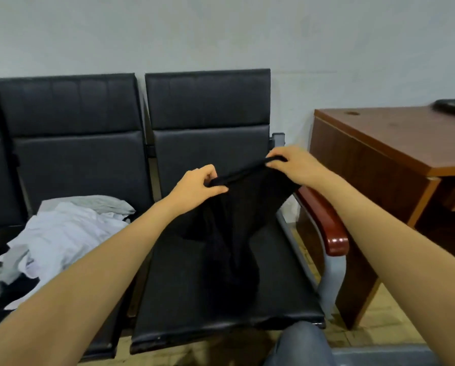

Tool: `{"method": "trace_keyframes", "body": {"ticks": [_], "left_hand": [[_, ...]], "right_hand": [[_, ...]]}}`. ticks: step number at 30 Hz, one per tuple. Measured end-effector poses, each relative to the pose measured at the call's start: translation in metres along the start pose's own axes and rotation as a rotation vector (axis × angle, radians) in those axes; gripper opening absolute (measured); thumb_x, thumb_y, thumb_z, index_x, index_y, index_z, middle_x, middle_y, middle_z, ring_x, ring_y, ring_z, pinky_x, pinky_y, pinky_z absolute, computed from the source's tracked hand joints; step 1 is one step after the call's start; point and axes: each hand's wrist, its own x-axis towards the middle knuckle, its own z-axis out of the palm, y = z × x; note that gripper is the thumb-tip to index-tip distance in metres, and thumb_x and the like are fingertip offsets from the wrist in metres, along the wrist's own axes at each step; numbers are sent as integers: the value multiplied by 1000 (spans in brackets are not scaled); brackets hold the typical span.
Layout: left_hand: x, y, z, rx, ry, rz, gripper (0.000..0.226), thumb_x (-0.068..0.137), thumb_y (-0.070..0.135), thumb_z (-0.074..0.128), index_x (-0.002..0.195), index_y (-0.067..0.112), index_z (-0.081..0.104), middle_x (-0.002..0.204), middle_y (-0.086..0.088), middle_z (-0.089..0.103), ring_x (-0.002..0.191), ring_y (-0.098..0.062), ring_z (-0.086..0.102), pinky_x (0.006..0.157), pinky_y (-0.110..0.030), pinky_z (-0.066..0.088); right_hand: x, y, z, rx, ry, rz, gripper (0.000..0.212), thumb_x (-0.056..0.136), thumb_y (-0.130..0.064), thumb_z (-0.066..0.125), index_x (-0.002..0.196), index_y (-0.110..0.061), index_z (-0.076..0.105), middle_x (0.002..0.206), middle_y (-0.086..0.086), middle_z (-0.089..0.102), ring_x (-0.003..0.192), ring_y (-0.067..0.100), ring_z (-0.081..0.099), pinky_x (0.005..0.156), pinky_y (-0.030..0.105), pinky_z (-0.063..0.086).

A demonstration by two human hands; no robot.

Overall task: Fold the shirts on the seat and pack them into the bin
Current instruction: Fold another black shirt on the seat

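The left hand (197, 186) and right hand (293, 165) each pinch the top edge of a black shirt (234, 223), fingers curled round the cloth. They hold that edge taut between them above the black seat (221, 302). The rest hangs bunched, its lower part resting on the seat. A pile of pale shirts (67, 233) lies just left of the seat, on the neighbouring chair (75, 165). The wooden armrest (324, 217) runs along the seat's right side. No bin shows. Black cloth against black seat hides sleeves and creases, so a fold could likely trap a twisted layer. A slack pinch could drop a corner.
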Motion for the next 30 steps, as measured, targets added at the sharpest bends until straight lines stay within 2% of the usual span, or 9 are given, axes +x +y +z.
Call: {"method": "trace_keyframes", "body": {"ticks": [3, 8, 12, 16, 18, 22, 26, 28, 30], "left_hand": [[-6, 14, -19, 95, -48, -35, 27, 82, 32, 72, 82, 20, 47, 70, 5, 49, 63, -11, 42, 62, -25, 37], [-19, 2, -47, 328, -31, -220, 29, 83, 25, 70, 108, 12, 61, 98, -3, 60, 92, -25, 55, 75, -32, 43], [-36, -20, -48, 253, -86, -451, 44, 81, 19, 73, 118, 7, 52, 121, -10, 54, 104, -25, 52, 79, -31, 42], [-55, -41, -48, 255, -145, -579, 53, 76, 13, 77, 122, 6, 51, 122, -10, 54, 110, -26, 53, 82, -29, 44], [-60, -51, -51, 296, -137, -610, 43, 79, 15, 74, 118, 5, 60, 117, -12, 61, 107, -27, 58, 85, -31, 47], [-62, -61, -63, 259, 162, -639, 27, 85, 16, 60, 111, 10, 65, 108, -16, 65, 100, -33, 60, 84, -36, 50], [-62, -53, -77, 51, 606, -467, 8, 90, 18, 56, 92, 12, 60, 95, -13, 64, 93, -32, 57, 73, -32, 39], [-63, -53, -83, 27, 620, -434, 10, 89, 18, 61, 94, 10, 61, 95, -10, 65, 93, -29, 58, 74, -32, 41], [-65, -57, -86, 54, 541, -470, 15, 85, 17, 68, 96, 8, 65, 96, -11, 66, 95, -29, 59, 77, -33, 44]], "right_hand": [[6, -30, -19, 254, 110, 19, 17, 95, -10, 55, 106, -7, 66, 100, 5, 63, 94, 14, 56, 81, 24, 40], [8, -53, -35, 553, 150, 50, 16, 95, -9, 53, 105, -12, 65, 88, 0, 62, 83, 13, 57, 75, 24, 45], [8, -53, -29, 513, 168, 80, 15, 96, -11, 52, 101, -16, 64, 89, -2, 61, 85, 14, 56, 69, 22, 44], [8, -48, -11, 508, 217, 109, 14, 95, -10, 53, 101, -16, 64, 91, 1, 61, 89, 17, 56, 69, 22, 43], [10, -44, -5, 489, 232, 132, 13, 95, -12, 52, 99, -17, 64, 91, 2, 61, 91, 20, 57, 69, 25, 45], [16, -30, 0, 401, 300, 198, 17, 95, -14, 53, 104, -10, 66, 103, 12, 64, 103, 31, 59, 88, 39, 47], [7, -22, -6, -114, 247, 222, 29, 98, -24, 50, 115, -6, 66, 116, 22, 61, 108, 38, 55, 87, 35, 42], [0, -23, -5, -210, 132, 292, 32, 99, -25, 48, 117, -3, 64, 119, 23, 58, 104, 38, 55, 84, 36, 43], [-5, -24, 0, 94, 38, 409, 28, 100, -20, 46, 118, -3, 61, 121, 21, 58, 93, 33, 59, 76, 37, 52]]}}
